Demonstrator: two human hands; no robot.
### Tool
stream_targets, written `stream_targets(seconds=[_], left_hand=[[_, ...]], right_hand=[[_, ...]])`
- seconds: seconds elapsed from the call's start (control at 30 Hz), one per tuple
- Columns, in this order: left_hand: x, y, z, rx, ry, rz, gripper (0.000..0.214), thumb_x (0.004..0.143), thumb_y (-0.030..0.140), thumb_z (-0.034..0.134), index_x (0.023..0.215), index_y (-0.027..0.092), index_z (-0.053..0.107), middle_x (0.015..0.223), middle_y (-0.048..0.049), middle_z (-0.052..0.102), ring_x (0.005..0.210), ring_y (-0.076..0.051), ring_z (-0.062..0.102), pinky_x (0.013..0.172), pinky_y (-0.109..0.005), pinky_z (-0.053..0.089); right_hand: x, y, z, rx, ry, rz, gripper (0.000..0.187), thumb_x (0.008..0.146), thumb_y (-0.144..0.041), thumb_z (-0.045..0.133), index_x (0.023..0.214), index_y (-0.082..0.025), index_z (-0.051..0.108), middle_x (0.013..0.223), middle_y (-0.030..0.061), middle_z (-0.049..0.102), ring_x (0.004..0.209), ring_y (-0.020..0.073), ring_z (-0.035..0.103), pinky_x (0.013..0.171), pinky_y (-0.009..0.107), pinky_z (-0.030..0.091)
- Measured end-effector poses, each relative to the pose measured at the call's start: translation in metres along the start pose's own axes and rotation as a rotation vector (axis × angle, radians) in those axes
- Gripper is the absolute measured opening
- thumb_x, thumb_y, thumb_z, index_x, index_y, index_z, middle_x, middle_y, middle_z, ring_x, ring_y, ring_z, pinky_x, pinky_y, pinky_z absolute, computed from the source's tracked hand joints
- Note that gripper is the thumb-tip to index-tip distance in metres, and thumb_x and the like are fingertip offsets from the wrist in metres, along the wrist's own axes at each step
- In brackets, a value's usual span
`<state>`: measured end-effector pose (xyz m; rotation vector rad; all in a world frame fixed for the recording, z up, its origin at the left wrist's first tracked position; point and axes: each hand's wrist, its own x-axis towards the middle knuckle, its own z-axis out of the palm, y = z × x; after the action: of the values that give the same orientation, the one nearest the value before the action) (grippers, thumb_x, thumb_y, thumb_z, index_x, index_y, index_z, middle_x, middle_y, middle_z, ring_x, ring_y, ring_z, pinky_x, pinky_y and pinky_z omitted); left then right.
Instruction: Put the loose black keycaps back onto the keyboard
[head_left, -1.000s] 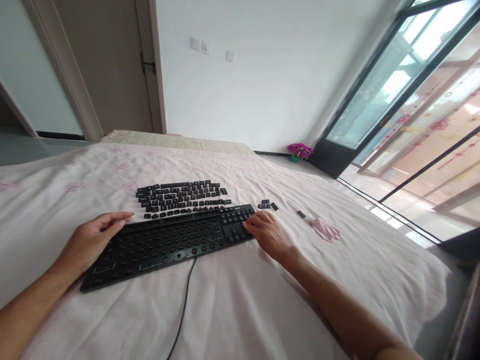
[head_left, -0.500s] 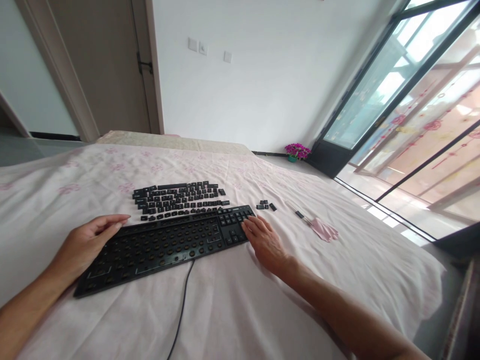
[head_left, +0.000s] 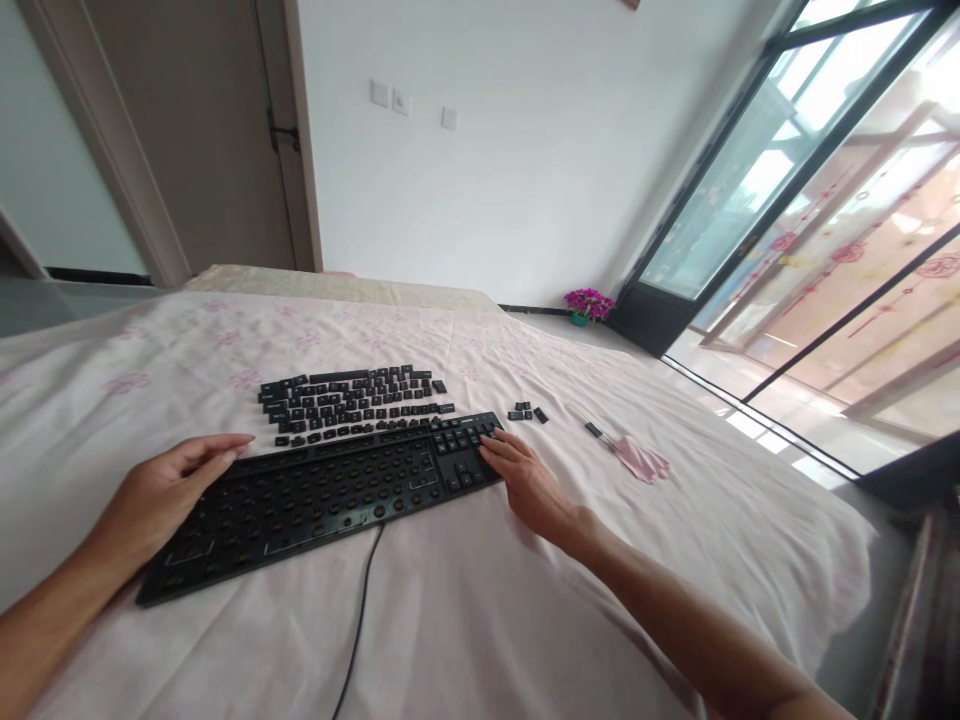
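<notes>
A black keyboard (head_left: pixel 322 500) lies slanted on the bed, its main section stripped of keycaps. Key tops still cover its number pad (head_left: pixel 457 440). Over the keyboard's left end is my left hand (head_left: pixel 180 485), fingers stretched out past its far edge and thumb a little apart from them. My right hand (head_left: pixel 525 480) rests at the right end, its extended fingers lying over the edge of the number pad; the thumb is hidden. Loose black keycaps (head_left: pixel 352 400) lie in rows just behind the keyboard. A few more keycaps (head_left: pixel 525 411) sit to the right.
Farther right lies a thin wire tool with a pink cloth (head_left: pixel 641 458), a black keycap (head_left: pixel 593 429) beside it. The keyboard's cable (head_left: pixel 364 610) runs toward me over the wrinkled bedsheet (head_left: pixel 450 620). A flower pot (head_left: pixel 589 306) stands on the floor near the glass door.
The whole view has shifted slightly, with things appearing a little farther left. Both hands keep nearly the same places on the keyboard.
</notes>
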<state>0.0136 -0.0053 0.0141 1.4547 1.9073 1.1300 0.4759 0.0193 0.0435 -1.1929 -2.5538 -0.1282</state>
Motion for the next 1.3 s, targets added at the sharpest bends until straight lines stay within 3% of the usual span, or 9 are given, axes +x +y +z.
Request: stream_targets(seconds=[0.1, 0.2, 0.33, 0.47, 0.7, 0.93, 1.07, 1.3], left_hand=[[0.002, -0.006, -0.001, -0.077, -0.057, -0.066, 0.056, 0.073, 0.06, 0.062, 0.117, 0.026, 0.067, 0.115, -0.0039, 0.071, 0.096, -0.023, 0.068, 0.07, -0.023, 0.055], [0.002, -0.009, -0.001, -0.112, -0.068, -0.103, 0.055, 0.073, 0.059, 0.063, 0.117, 0.026, 0.067, 0.116, -0.0033, 0.071, 0.092, -0.022, 0.069, 0.067, -0.022, 0.054], [0.001, -0.007, -0.001, -0.119, -0.058, -0.116, 0.057, 0.072, 0.06, 0.064, 0.117, 0.025, 0.066, 0.116, -0.0041, 0.071, 0.088, -0.023, 0.069, 0.063, -0.023, 0.055], [0.001, -0.005, 0.0, -0.132, -0.059, -0.132, 0.058, 0.071, 0.061, 0.064, 0.116, 0.025, 0.066, 0.115, -0.0044, 0.071, 0.087, -0.023, 0.069, 0.062, -0.022, 0.054], [0.003, -0.008, 0.001, -0.146, -0.058, -0.143, 0.057, 0.071, 0.061, 0.065, 0.117, 0.026, 0.066, 0.117, -0.0037, 0.07, 0.092, -0.022, 0.068, 0.064, -0.02, 0.054], [0.003, -0.013, 0.001, -0.174, -0.062, -0.143, 0.059, 0.071, 0.059, 0.066, 0.118, 0.024, 0.066, 0.117, -0.0055, 0.07, 0.088, -0.021, 0.069, 0.063, -0.021, 0.054], [0.004, -0.015, 0.0, -0.168, -0.071, -0.143, 0.058, 0.072, 0.06, 0.066, 0.118, 0.026, 0.065, 0.115, -0.0031, 0.071, 0.085, -0.019, 0.069, 0.063, -0.02, 0.054], [0.005, -0.017, 0.0, -0.129, -0.074, -0.097, 0.056, 0.074, 0.061, 0.063, 0.118, 0.025, 0.066, 0.115, -0.0046, 0.071, 0.092, -0.02, 0.069, 0.069, -0.021, 0.054]], right_hand=[[0.012, 0.028, -0.008, 0.11, 0.135, 0.061, 0.063, 0.08, 0.001, 0.038, 0.132, -0.027, 0.058, 0.129, 0.0049, 0.062, 0.129, 0.0232, 0.047, 0.104, 0.047, 0.043], [0.029, 0.072, -0.015, 0.069, 0.217, 0.245, 0.042, 0.085, -0.008, 0.045, 0.115, -0.024, 0.07, 0.12, 0.0052, 0.067, 0.12, 0.0233, 0.054, 0.103, 0.042, 0.043], [0.05, 0.131, -0.021, 0.004, 0.117, 0.494, 0.03, 0.086, -0.018, 0.051, 0.104, -0.022, 0.075, 0.111, 0.0049, 0.071, 0.112, 0.0223, 0.059, 0.099, 0.034, 0.042], [0.066, 0.163, -0.014, -0.021, -0.011, 0.538, 0.027, 0.087, -0.024, 0.053, 0.103, -0.024, 0.075, 0.108, 0.0029, 0.072, 0.106, 0.0199, 0.06, 0.096, 0.029, 0.041], [0.082, 0.17, 0.001, -0.039, -0.118, 0.541, 0.02, 0.083, -0.031, 0.062, 0.096, -0.03, 0.076, 0.11, 0.001, 0.071, 0.119, 0.0222, 0.05, 0.096, 0.031, 0.036], [0.093, 0.167, 0.001, -0.074, -0.189, 0.555, 0.012, 0.075, -0.029, 0.07, 0.084, -0.03, 0.078, 0.101, 0.0033, 0.071, 0.12, 0.0258, 0.046, 0.097, 0.034, 0.032], [0.1, 0.161, 0.0, -0.084, -0.183, 0.544, 0.009, 0.073, -0.024, 0.071, 0.079, -0.026, 0.078, 0.1, 0.0052, 0.07, 0.119, 0.0264, 0.046, 0.097, 0.034, 0.031], [0.112, 0.143, 0.0, -0.044, -0.144, 0.484, 0.016, 0.081, -0.033, 0.063, 0.088, -0.028, 0.077, 0.097, 0.0042, 0.07, 0.115, 0.0264, 0.05, 0.093, 0.036, 0.038]])
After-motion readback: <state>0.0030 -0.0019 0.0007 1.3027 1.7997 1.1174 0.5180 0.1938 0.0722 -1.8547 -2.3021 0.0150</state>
